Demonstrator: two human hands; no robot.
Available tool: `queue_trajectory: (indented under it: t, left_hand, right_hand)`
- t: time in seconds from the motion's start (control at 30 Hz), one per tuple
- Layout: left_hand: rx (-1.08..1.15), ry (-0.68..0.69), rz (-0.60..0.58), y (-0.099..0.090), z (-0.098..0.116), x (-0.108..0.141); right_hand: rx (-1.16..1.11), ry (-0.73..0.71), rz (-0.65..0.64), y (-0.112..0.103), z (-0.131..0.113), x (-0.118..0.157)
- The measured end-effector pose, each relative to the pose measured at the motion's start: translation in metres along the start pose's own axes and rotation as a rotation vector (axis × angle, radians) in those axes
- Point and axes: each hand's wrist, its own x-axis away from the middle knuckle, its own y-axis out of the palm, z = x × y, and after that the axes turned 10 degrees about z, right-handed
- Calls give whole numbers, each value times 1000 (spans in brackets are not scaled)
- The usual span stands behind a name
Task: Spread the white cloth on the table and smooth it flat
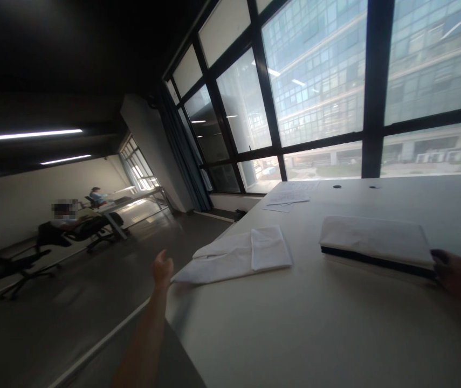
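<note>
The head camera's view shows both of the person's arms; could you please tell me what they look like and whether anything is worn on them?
Both are bare. The left hand and its forearm show no sleeve, glove, watch or ring. Only the right hand and wrist show, dim in shadow, with no glove or sleeve visible; finer detail cannot be told.

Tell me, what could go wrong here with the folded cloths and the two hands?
1. The white folded cloth lies at the table edge, its corner by the left hand; a pull may slide it off.
2. The right hand touches only one end of the folded stack; lifting there could unfold it.
3. The picture is blurred, so a grasp may miss.
</note>
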Motion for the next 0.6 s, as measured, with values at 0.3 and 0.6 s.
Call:
queue_trajectory:
  t: [0.3,0.6]
  left_hand:
    - [-155,869,-924,115,71,127]
    - [-475,625,-733,105,70,151]
  right_hand:
    - [-22,9,15,-4,-1,0]
    - [5,-34,5,-5,-7,3]
